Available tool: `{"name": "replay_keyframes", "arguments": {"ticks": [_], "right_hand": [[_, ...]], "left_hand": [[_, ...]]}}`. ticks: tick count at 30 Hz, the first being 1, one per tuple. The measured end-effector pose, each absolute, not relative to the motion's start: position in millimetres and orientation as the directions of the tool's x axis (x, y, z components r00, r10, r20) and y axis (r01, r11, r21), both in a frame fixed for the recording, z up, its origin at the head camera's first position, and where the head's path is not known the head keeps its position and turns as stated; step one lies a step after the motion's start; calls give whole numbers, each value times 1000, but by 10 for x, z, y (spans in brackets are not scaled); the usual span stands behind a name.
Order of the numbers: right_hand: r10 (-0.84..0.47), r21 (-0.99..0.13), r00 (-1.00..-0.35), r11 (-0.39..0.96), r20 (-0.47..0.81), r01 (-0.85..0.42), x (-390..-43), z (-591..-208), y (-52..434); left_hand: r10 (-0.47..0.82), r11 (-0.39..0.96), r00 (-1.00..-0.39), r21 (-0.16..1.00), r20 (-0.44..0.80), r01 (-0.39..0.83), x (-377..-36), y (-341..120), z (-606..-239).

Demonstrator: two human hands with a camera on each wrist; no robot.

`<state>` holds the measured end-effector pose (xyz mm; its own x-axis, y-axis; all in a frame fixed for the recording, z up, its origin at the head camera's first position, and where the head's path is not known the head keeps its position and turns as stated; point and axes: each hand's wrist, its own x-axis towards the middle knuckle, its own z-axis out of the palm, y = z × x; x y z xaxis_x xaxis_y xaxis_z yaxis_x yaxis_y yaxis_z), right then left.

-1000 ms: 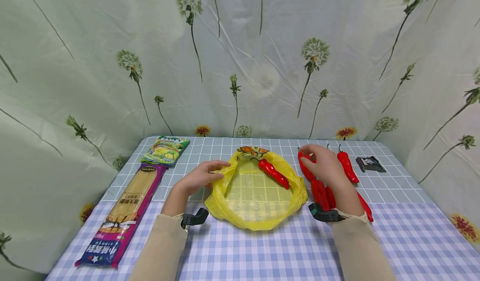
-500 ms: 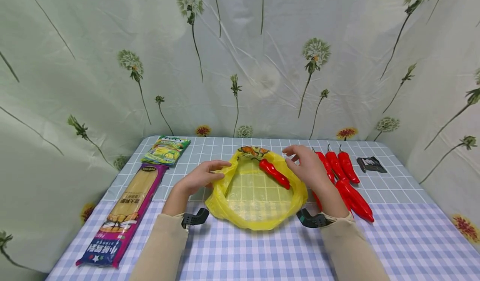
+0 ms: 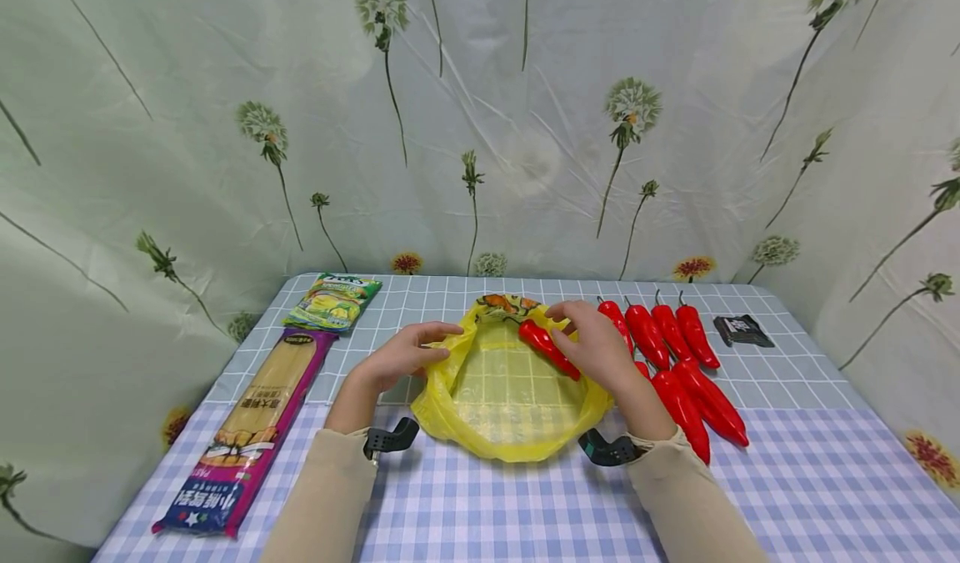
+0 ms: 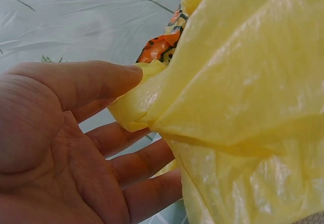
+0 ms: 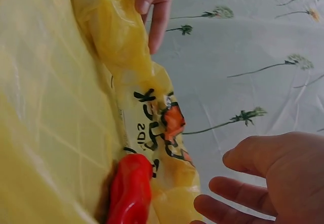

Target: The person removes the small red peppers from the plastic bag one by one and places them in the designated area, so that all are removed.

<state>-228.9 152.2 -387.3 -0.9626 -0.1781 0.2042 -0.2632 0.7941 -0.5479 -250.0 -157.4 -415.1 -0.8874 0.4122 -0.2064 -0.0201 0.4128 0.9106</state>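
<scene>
A yellow plastic bag lies open and flat on the checked tablecloth, with one red pepper inside at its far right. My left hand pinches the bag's left rim; the left wrist view shows the thumb pressing a fold of the yellow bag against the fingers of the left hand. My right hand hovers over the bag's right rim beside that pepper. In the right wrist view the right hand holds nothing, fingers loosely spread, next to the bag and the pepper.
Several red peppers lie on the table right of the bag. A long noodle packet and a green snack packet sit at the left. A small black packet is at the far right. A flowered curtain closes off the back.
My right hand has left the peppers on the table and moved left to the bag's right rim, holding nothing. The left hand keeps its pinch on the bag.
</scene>
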Motion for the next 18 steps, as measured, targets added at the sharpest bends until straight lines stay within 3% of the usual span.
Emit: {"name": "replay_keyframes", "arguments": {"ticks": [18], "right_hand": [[-250,-502,-961,819,122,-277,-2308,-4035,1385]], "left_hand": [[432,406,-882,914,-189,3,-2503,-1583,-4167]]}}
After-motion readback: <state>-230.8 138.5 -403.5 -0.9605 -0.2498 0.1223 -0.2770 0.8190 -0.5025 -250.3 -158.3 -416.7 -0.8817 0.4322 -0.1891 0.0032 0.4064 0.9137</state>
